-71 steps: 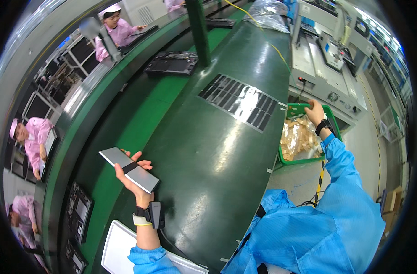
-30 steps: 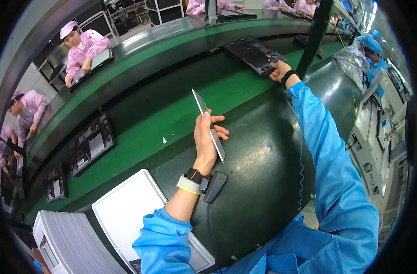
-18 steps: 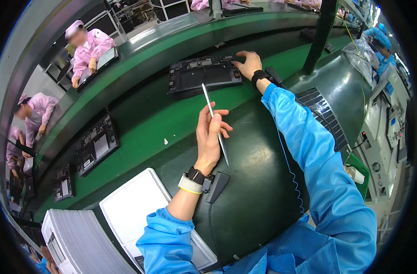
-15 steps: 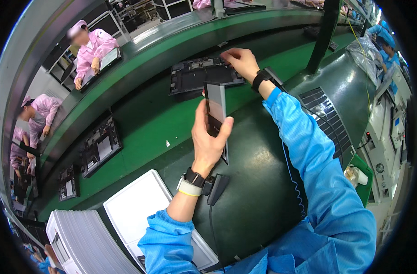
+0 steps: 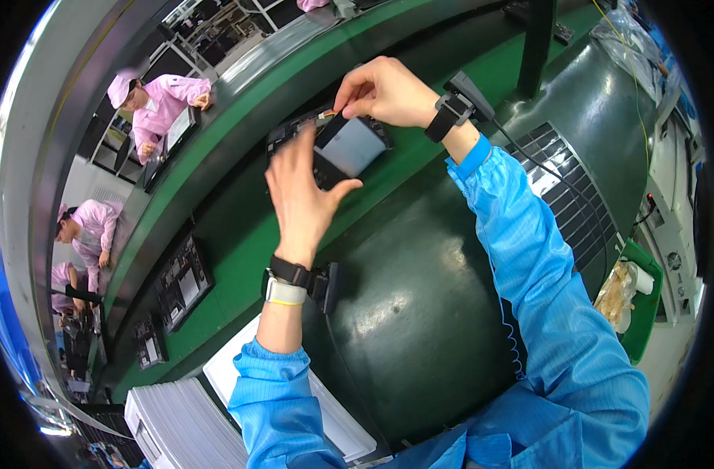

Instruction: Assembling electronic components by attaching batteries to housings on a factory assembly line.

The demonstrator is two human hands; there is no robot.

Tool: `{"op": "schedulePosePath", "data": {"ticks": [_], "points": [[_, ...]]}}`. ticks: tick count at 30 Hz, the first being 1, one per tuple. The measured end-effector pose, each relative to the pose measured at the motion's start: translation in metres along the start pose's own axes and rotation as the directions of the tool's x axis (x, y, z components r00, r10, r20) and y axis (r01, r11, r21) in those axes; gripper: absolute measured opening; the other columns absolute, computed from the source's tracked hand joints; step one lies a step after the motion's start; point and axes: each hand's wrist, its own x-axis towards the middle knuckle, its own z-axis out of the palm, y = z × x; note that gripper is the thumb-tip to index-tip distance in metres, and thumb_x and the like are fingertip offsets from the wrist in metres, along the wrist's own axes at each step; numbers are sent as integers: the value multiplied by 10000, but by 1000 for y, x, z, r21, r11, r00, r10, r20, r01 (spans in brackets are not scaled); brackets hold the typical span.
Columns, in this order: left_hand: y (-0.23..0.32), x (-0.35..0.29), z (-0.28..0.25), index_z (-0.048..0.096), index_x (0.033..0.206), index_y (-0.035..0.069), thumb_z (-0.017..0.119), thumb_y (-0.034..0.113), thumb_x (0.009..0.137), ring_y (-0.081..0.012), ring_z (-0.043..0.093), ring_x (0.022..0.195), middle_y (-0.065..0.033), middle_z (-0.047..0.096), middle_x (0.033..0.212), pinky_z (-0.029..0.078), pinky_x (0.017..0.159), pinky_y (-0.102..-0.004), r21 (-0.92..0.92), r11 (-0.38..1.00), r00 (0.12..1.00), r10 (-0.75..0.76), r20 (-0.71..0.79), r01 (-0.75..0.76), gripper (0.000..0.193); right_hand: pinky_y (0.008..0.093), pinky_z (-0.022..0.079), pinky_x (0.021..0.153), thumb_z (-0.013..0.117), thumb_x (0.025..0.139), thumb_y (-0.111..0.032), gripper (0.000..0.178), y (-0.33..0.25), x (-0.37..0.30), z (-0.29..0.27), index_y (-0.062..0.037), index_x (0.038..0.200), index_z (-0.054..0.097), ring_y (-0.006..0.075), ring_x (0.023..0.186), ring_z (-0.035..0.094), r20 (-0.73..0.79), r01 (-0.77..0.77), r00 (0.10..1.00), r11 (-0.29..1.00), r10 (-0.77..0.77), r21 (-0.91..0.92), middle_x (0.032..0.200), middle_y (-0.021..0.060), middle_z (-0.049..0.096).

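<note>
A flat grey battery pack [image 5: 351, 148] with a black edge is tilted over an opened dark tablet-like device [image 5: 383, 142] on the green belt. My right hand [image 5: 392, 94] is closed in a pinch at the pack's upper edge, beside small coloured wires [image 5: 326, 115]. Just left of the pack, my left hand [image 5: 302, 195] hovers over the device, its fingers blurred but spread and its thumb stretched out. Both hands cover part of the device, so its inside is mostly hidden. Each wrist wears a black strap with a small dark unit on it.
More opened devices [image 5: 183, 283] lie on the green belt [image 5: 240, 242] to the left. White trays [image 5: 181, 422] are stacked at the lower left. On the right are a black gridded panel [image 5: 564, 184], a dark post [image 5: 535, 51] and a green bin [image 5: 642, 324]. Co-workers in pink sit across the line.
The battery pack has gone from upright in my left hand to tilted over the device. My left hand has let go and moved up and left; my right hand now pinches the pack's upper edge.
</note>
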Motion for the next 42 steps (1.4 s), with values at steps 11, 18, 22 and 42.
{"op": "schedulePosePath", "data": {"ticks": [11,18,22,42], "points": [[-71,8,99,629,1207,-50,630,441,933,-405,522,1210,-252,585,1278,403,1049,-478,108,973,977,-211,38,206,563,265,569,744,732,798,-9,126,47,-7,-48,-30,918,765,136,783,731,-613,-257,776,962,148,-93,829,78,760],[-63,21,73,692,992,-8,739,151,849,-277,662,895,-145,711,929,501,788,-376,-221,915,941,-324,101,338,219,275,568,744,729,784,-16,119,60,-8,-37,-49,889,775,154,772,734,-674,-301,697,953,246,37,831,81,762],[-77,19,52,724,920,1,737,136,855,-201,654,635,-139,709,748,496,627,-312,-291,897,942,-323,86,334,150,287,570,755,711,777,-9,111,54,-5,-31,-54,854,778,167,772,737,-719,-283,661,959,213,24,822,82,761],[-108,-44,2,355,1450,-25,948,271,607,-328,640,1125,-250,595,1294,532,951,-403,-202,747,764,-562,316,633,1072,285,553,689,725,792,6,98,82,18,67,-20,881,759,157,727,708,-346,-234,911,972,225,14,800,110,745]]}}
